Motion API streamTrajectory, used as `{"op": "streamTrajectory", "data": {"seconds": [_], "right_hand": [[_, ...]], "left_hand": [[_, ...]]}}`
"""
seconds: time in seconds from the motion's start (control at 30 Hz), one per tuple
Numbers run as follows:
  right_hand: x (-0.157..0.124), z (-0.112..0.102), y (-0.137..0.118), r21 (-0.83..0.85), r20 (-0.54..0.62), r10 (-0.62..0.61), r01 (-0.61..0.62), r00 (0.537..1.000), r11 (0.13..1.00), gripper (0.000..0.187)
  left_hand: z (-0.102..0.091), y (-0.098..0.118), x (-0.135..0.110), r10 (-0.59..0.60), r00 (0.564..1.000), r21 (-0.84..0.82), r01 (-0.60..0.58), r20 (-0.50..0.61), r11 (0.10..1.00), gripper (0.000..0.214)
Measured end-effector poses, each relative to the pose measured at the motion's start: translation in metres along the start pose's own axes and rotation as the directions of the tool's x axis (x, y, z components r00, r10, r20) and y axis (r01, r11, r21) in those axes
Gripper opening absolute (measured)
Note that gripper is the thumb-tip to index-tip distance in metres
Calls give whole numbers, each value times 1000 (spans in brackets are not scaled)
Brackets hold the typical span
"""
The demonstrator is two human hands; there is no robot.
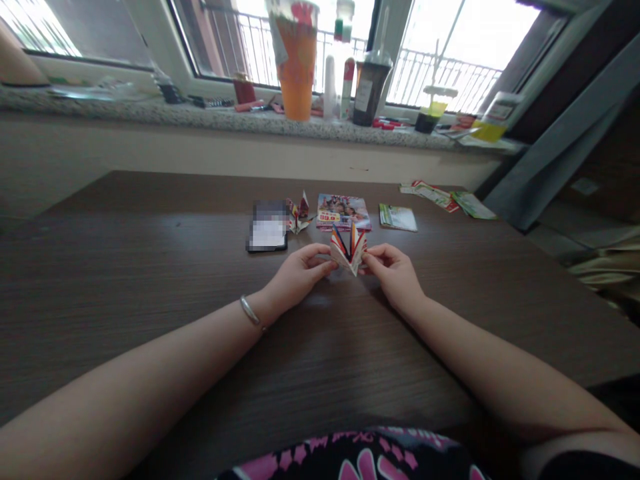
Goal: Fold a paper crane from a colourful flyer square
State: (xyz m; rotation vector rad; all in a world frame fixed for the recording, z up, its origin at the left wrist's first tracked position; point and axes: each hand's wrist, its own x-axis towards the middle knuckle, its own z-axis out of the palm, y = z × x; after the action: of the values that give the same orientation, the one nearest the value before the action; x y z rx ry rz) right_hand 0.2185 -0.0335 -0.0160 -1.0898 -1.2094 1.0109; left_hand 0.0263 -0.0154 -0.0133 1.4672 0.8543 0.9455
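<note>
L hand (295,277) & R hand (395,270) are each pinching a side of the folded paper (349,252), just over the table (150,267). Looking approx half folded; a finished paper bird (299,217) is lying by the phone (268,227).

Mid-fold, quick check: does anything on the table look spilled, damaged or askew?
Nothing stands out. The left hand and right hand pinch the folded paper piece; phone, paper crane and printed sheets sit neatly beyond. Only the leaflets at the far right edge lie loosely fanned.
</note>
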Motion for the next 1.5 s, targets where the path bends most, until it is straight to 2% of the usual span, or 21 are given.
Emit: {"op": "streamTrajectory", "data": {"seconds": [0.1, 0.23, 0.43, 0.53, 0.7, 0.93, 1.1, 1.5], "right_hand": [[0, 0, -1, 36, 5, 9, -9, 1000, 999, 30], [0, -1, 0, 51, -7, 21, -20, 1000, 998, 29], [0, -4, 0, -34, 17, -10, 10, 1000, 999, 28], [1, -5, 0, -16, 1, 12, -12, 1000, 1000, 29], [3, -5, 0, 114, -37, 93, -89, 995, 989, 35], [3, -7, 1, 226, 3, 170, -166, 986, 960, 38], [4, -8, 0, 229, 6, 190, -187, 982, 955, 37], [1, -8, -1, 167, 26, 193, -195, 981, 967, 39]], "left_hand": [[-1, -1, 1, -21, 999, -37, 19, -44, 999, 29], [-5, -4, 2, 0, 996, 16, 2, -87, 1000, 26], [-6, -5, 1, 132, 991, 135, -127, -35, 983, 19], [-7, -5, 1, 130, 991, 201, -125, -11, 972, 19], [-8, -5, 2, 50, 998, 82, -46, -44, 996, 21], [-7, -2, 3, -39, 993, -65, 32, -108, 997, 22], [-6, -1, 2, -101, 990, -129, 87, -103, 988, 24], [-6, 0, 1, -89, 991, -157, 73, -99, 985, 22]]}}
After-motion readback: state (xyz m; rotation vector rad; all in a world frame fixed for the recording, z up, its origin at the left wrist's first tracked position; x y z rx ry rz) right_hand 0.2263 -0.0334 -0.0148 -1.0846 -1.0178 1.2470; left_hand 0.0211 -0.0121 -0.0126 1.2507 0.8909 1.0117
